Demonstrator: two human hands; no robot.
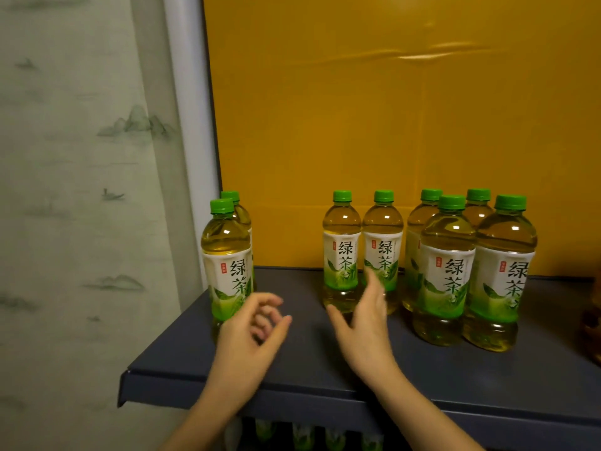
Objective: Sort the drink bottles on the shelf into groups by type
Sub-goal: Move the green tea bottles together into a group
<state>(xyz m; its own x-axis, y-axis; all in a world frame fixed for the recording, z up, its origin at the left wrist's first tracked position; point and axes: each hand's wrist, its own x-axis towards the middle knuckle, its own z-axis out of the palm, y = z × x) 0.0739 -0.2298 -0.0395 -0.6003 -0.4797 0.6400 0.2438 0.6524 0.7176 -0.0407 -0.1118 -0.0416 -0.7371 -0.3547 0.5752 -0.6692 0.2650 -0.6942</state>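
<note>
Several green-tea bottles with green caps stand upright on a dark blue shelf. Two stand at the left end, one in front of the other. A pair stands mid-shelf. Several more cluster at the right. My left hand hovers just right of the front-left bottle, fingers loosely curled, holding nothing. My right hand is spread in front of the middle pair, thumb out, fingers near the second bottle's lower part; no grip shows.
A yellow panel backs the shelf. A patterned curtain hangs to the left beside a white post. A brownish object shows at the far right edge. More bottles sit on a lower level under the shelf's front lip.
</note>
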